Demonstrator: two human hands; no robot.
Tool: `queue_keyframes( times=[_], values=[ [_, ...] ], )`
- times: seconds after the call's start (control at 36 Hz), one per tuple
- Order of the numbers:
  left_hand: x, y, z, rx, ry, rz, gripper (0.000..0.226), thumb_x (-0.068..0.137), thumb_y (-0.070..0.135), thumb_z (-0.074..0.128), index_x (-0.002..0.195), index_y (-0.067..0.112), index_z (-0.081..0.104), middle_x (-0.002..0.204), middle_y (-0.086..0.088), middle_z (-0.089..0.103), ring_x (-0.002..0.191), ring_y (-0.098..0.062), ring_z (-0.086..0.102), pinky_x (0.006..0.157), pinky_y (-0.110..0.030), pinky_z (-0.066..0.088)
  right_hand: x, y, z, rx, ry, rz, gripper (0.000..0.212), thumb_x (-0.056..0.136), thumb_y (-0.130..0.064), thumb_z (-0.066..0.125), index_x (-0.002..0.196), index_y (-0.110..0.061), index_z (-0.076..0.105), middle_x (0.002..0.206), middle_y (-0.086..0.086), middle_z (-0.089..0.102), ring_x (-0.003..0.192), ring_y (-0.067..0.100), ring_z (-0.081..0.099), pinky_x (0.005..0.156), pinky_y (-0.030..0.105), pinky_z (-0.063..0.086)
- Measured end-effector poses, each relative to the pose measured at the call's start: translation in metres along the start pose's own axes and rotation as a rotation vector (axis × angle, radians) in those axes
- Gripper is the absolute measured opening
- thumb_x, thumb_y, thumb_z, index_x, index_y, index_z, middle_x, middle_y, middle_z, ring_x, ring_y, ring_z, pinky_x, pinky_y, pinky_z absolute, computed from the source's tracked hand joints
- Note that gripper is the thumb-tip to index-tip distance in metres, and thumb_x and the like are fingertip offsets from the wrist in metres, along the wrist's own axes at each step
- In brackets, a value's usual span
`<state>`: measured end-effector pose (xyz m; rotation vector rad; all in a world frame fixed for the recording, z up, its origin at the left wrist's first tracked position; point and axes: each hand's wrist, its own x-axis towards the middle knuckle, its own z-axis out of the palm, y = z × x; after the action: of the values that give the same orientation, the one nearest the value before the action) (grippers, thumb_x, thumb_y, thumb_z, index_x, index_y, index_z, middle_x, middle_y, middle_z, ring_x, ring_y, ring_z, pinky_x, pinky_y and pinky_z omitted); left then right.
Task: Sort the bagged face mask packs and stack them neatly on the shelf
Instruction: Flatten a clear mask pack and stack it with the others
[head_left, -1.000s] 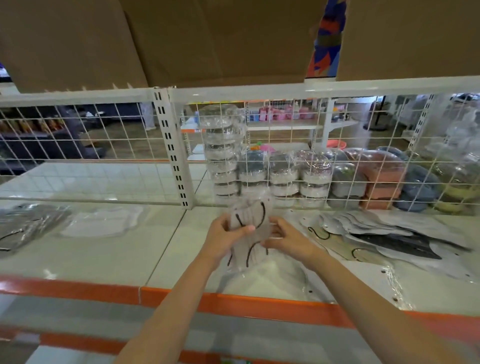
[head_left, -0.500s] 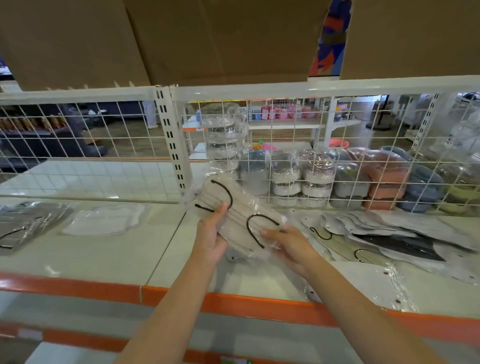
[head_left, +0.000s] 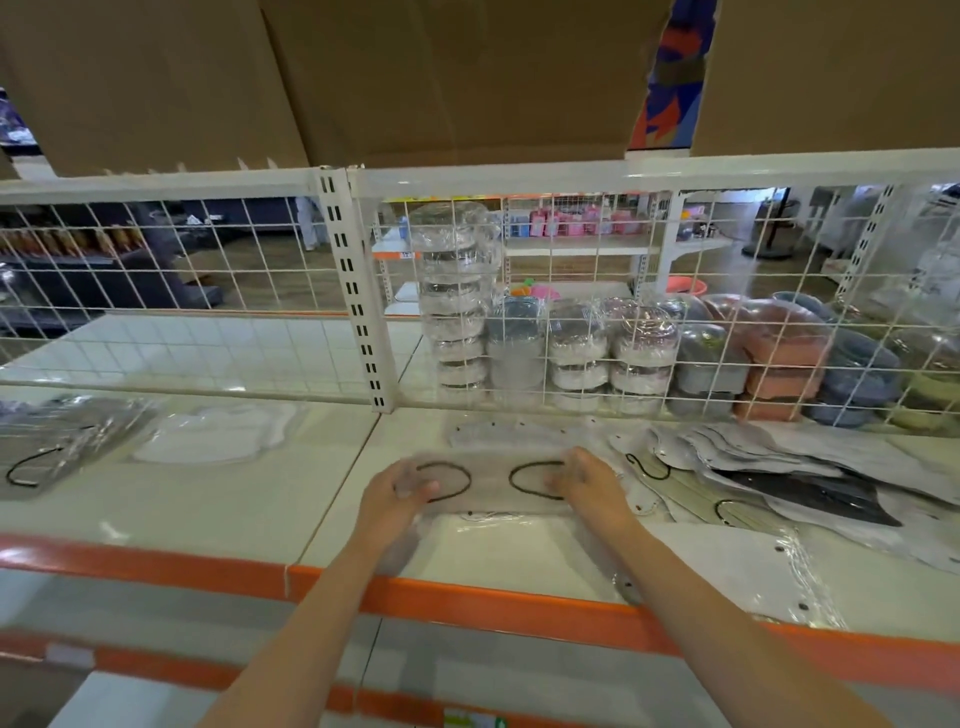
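Both hands — left hand (head_left: 397, 493), right hand (head_left: 587, 480) — grip the ends of a bagged mask pack (head_left: 488, 482) near the shelf (head_left: 249, 514) front edge; its slick bag could slide askew on release.

This is a shop floor, a discount or household-goods store by the look of it. The white metal shelf with an orange front edge (head_left: 467, 597) is retail gondola racking, with a slotted white upright post (head_left: 358, 291) and a white wire-mesh back panel (head_left: 156, 291). Through the mesh stand stacks of clear plastic lidded containers (head_left: 457, 301) and shrink-wrapped grey and terracotta tubs (head_left: 779, 358). Further back another white display shelf carrying pink packaged goods (head_left: 576, 223) lines an aisle. Brown cardboard cartons (head_left: 441, 78) sit overhead as stock, and a small green-and-yellow label (head_left: 475, 719) is fixed to the lower shelf edge.
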<state>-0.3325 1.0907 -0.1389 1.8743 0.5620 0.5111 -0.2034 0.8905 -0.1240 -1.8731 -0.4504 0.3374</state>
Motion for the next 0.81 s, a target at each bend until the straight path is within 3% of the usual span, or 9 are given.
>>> queue_keyframes(
  times=[0.08, 0.17, 0.22, 0.36, 0.44, 0.53, 0.61, 0.72, 0.81],
  values=[
    [0.005, 0.019, -0.001, -0.120, 0.057, 0.007, 0.022, 0.082, 0.008, 0.069, 0.102, 0.017, 0.066, 0.101, -0.003, 0.069, 0.102, -0.021, 0.063, 0.091, -0.036, 0.050, 0.005, -0.013, -0.003, -0.027, 0.034, -0.050, 0.019, 0.086, -0.008, 0.062, 0.077, -0.011, 0.045, 0.073, -0.001, 0.044, 0.072, 0.016, 0.043, 0.061, 0.028, 0.033],
    [0.009, 0.030, -0.004, -0.188, 0.082, 0.042, 0.027, 0.080, 0.004, 0.071, 0.098, 0.023, 0.063, 0.102, -0.009, 0.066, 0.099, -0.023, 0.061, 0.089, -0.036, 0.049, 0.004, -0.021, -0.008, 0.188, 0.030, -0.069, 0.026, 0.082, -0.002, 0.065, 0.104, -0.012, 0.053, 0.098, 0.001, 0.059, 0.089, 0.014, 0.056, 0.074, 0.022, 0.046],
    [0.009, 0.029, -0.002, -0.181, 0.078, 0.023, 0.029, 0.077, 0.003, 0.073, 0.098, 0.018, 0.058, 0.092, 0.002, 0.059, 0.090, -0.015, 0.056, 0.079, -0.026, 0.046, 0.003, -0.016, -0.009, 0.239, 0.032, -0.048, 0.037, 0.081, 0.001, 0.065, 0.111, -0.015, 0.050, 0.109, -0.004, 0.056, 0.100, 0.012, 0.055, 0.083, 0.026, 0.046],
    [-0.003, 0.016, 0.016, -0.171, 0.077, -0.100, 0.040, 0.076, -0.008, 0.070, 0.104, 0.008, 0.047, 0.089, 0.001, 0.051, 0.083, -0.011, 0.055, 0.058, -0.011, 0.044, -0.002, 0.006, -0.003, 0.293, 0.115, 0.044, 0.037, 0.080, 0.013, 0.058, 0.107, -0.011, 0.048, 0.094, -0.008, 0.051, 0.098, 0.014, 0.051, 0.077, 0.020, 0.043],
    [-0.011, 0.015, 0.028, -0.227, 0.063, -0.122, 0.041, 0.076, -0.021, 0.062, 0.103, 0.002, 0.042, 0.087, -0.003, 0.052, 0.068, -0.003, 0.061, 0.050, -0.008, 0.045, -0.004, 0.009, 0.008, 0.320, 0.108, 0.100, 0.034, 0.081, 0.015, 0.053, 0.104, -0.010, 0.049, 0.090, -0.006, 0.049, 0.081, 0.011, 0.050, 0.058, 0.009, 0.042],
    [-0.008, 0.012, 0.028, -0.220, 0.087, -0.098, 0.042, 0.075, -0.018, 0.064, 0.096, 0.014, 0.048, 0.092, 0.000, 0.055, 0.086, -0.014, 0.056, 0.056, -0.009, 0.047, 0.000, 0.006, 0.022, 0.305, 0.077, 0.108, 0.033, 0.080, 0.013, 0.056, 0.098, -0.014, 0.052, 0.092, 0.002, 0.053, 0.076, 0.013, 0.050, 0.063, 0.023, 0.041],
    [0.000, 0.010, 0.015, -0.204, 0.135, -0.084, 0.045, 0.075, -0.017, 0.064, 0.093, 0.021, 0.049, 0.095, -0.001, 0.057, 0.089, -0.015, 0.057, 0.064, -0.017, 0.051, 0.006, -0.002, 0.031, 0.301, 0.081, 0.088, 0.032, 0.079, 0.011, 0.057, 0.096, -0.016, 0.052, 0.089, 0.003, 0.055, 0.080, 0.018, 0.052, 0.072, 0.030, 0.040],
    [0.008, 0.002, -0.006, -0.148, 0.148, -0.075, 0.038, 0.076, -0.008, 0.068, 0.099, 0.015, 0.050, 0.096, 0.004, 0.057, 0.088, -0.006, 0.056, 0.070, -0.015, 0.048, 0.013, -0.009, 0.044, 0.279, 0.066, 0.055, 0.033, 0.079, 0.012, 0.057, 0.101, -0.011, 0.050, 0.088, 0.001, 0.054, 0.080, 0.017, 0.053, 0.071, 0.030, 0.043],
    [0.012, -0.010, -0.018, -0.036, 0.076, -0.118, 0.048, 0.067, 0.015, 0.079, 0.106, 0.011, 0.051, 0.101, -0.004, 0.058, 0.095, -0.016, 0.057, 0.082, -0.030, 0.049, 0.018, -0.007, 0.059, 0.240, 0.067, 0.082, 0.032, 0.079, 0.011, 0.058, 0.101, -0.011, 0.049, 0.084, -0.002, 0.053, 0.077, 0.014, 0.053, 0.064, 0.024, 0.042]
  ],
)
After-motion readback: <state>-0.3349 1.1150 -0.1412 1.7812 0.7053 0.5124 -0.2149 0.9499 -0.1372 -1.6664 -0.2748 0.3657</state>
